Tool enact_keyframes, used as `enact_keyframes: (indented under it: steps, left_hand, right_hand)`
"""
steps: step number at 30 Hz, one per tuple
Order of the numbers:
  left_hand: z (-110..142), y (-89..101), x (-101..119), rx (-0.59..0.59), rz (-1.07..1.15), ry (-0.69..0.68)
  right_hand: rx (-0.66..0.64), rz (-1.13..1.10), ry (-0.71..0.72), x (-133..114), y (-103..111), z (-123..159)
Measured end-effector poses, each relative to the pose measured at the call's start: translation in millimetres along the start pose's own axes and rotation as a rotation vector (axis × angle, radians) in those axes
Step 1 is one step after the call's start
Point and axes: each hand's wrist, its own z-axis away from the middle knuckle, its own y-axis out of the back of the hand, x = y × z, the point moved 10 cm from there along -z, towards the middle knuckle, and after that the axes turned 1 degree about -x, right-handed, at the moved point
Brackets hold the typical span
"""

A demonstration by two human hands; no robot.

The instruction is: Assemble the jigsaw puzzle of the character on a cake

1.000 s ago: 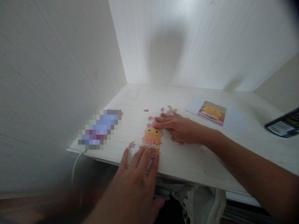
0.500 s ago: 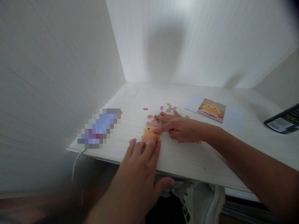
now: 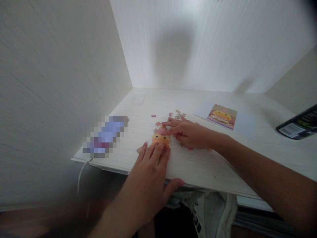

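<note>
A partly joined jigsaw (image 3: 160, 138) with an orange, chick-like figure lies near the front edge of a pale wooden desk (image 3: 205, 165). My left hand (image 3: 151, 175) lies flat over its lower part, fingers stretched out, thumb hanging past the desk edge. My right hand (image 3: 189, 134) rests on the desk just right of the jigsaw, its fingers extended and pressing on the top edge of the joined section. Loose puzzle pieces (image 3: 177, 115) are scattered behind and under the right hand.
A reference picture card (image 3: 223, 117) of the same figure lies at the back right. A dark packet (image 3: 296, 127) sits at the far right edge. A blurred-out object (image 3: 105, 136) lies at the left. Walls enclose the desk on the left and behind.
My left hand has slid forward over the lower part of the joined jigsaw, covering more of it. My right hand has stayed by the jigsaw's top edge.
</note>
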Motion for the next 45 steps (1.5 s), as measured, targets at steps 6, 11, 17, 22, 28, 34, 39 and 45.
enact_keyframes:
  steps: [6,11,17,22,28,34,39,45]
  left_hand:
    - [1.6,0.4,0.7,0.041,-0.017,-0.020]
    - [-2.6,-1.0,-0.7,0.023,-0.027,-0.015]
    - [-2.7,-4.8,-3.4,0.022,-0.049,-0.018]
    - [-2.4,-8.7,-1.8,0.032,-0.073,-0.039]
    - [-6.3,-12.4,-1.1,0.013,-0.119,-0.028]
    - [-3.8,-13.1,1.2,0.029,-0.145,-0.043]
    - [-8.7,-0.5,1.4,0.150,-0.178,-0.015]
    - [-47.9,12.8,5.4,0.200,-0.247,0.031]
  right_hand:
    - [0.056,0.099,-0.004,2.4,5.6,-2.2]
    - [0.046,0.141,0.036,-0.7,1.6,0.3]
    - [0.121,0.133,0.097,-7.6,0.7,2.4]
    - [0.122,0.096,0.096,-10.6,-1.4,1.1]
    - [0.442,-0.023,-0.007,14.9,33.3,4.5]
    - [0.912,-0.152,-0.127,50.9,76.7,32.9]
    - [1.124,-0.188,-0.258,78.0,89.4,53.9]
    - [1.182,-0.233,-0.354,101.2,90.2,62.5]
